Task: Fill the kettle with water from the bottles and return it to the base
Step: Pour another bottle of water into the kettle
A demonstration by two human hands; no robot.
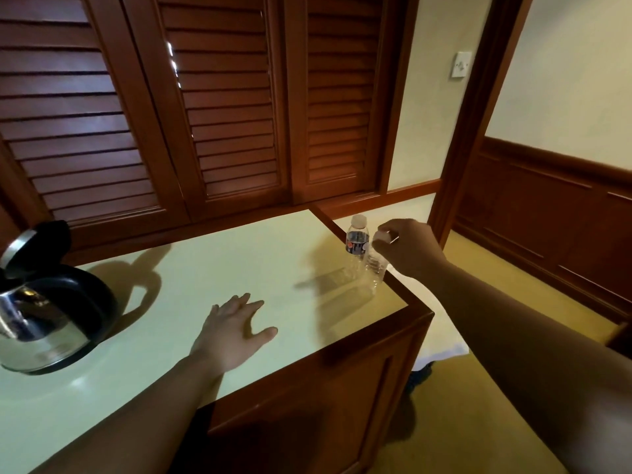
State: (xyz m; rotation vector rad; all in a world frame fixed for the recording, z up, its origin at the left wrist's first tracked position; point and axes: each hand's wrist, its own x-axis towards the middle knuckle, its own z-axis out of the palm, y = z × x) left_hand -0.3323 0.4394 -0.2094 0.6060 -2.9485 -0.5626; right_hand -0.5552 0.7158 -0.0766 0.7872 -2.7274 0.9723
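A steel kettle (pixel 51 309) with a black handle stands at the table's left edge, its lid hinged open. Two clear plastic water bottles stand at the table's far right corner. The rear bottle (pixel 357 239) has a dark label and a white cap. My right hand (pixel 405 249) grips the top of the nearer bottle (pixel 374 268), fingers curled round its cap. My left hand (pixel 236 331) rests flat on the pale tabletop (pixel 212 268), fingers spread, holding nothing. No kettle base is in view.
Brown louvred doors (pixel 205 97) close off the space behind the table. The table's wooden front corner (pixel 420 309) juts to the right above a yellowish floor. A white cloth (pixel 441 340) lies on the floor beside the table. A wall switch (pixel 461 65) sits high on the right.
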